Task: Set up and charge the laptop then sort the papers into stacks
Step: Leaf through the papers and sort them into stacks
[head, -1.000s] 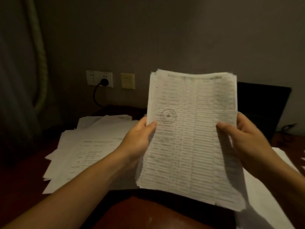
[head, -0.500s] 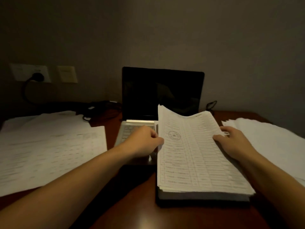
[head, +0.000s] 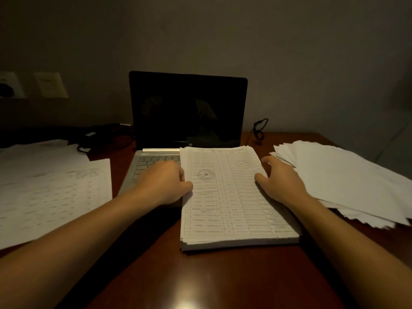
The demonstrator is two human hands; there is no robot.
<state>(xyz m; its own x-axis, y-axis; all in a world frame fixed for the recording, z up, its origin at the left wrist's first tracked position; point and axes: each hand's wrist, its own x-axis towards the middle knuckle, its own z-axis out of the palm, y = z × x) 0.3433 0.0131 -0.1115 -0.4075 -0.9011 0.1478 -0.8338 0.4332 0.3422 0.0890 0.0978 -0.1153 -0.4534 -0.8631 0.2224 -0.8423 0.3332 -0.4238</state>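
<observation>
A thick stack of printed tables with a round stamp [head: 231, 197] lies flat on the dark red desk [head: 200, 282], its far end over the right half of the open laptop's keyboard. The laptop [head: 187, 112] stands behind it with a black screen. My left hand [head: 165, 184] grips the stack's left edge. My right hand [head: 281, 181] rests against its right edge, fingers spread. A printed pile [head: 51, 195] lies at the left, a blank-side-up fanned pile [head: 347, 181] at the right.
A black charger cable and brick [head: 100, 137] lie left of the laptop, leading to a wall socket [head: 9, 85] with a plug in it. A beige wall plate [head: 51, 84] is beside it. Another cable loop [head: 259, 128] sits right of the screen.
The stack was held upright in both hands and has come down flat onto the desk and laptop. My view has swung right, from the left pile to the laptop.
</observation>
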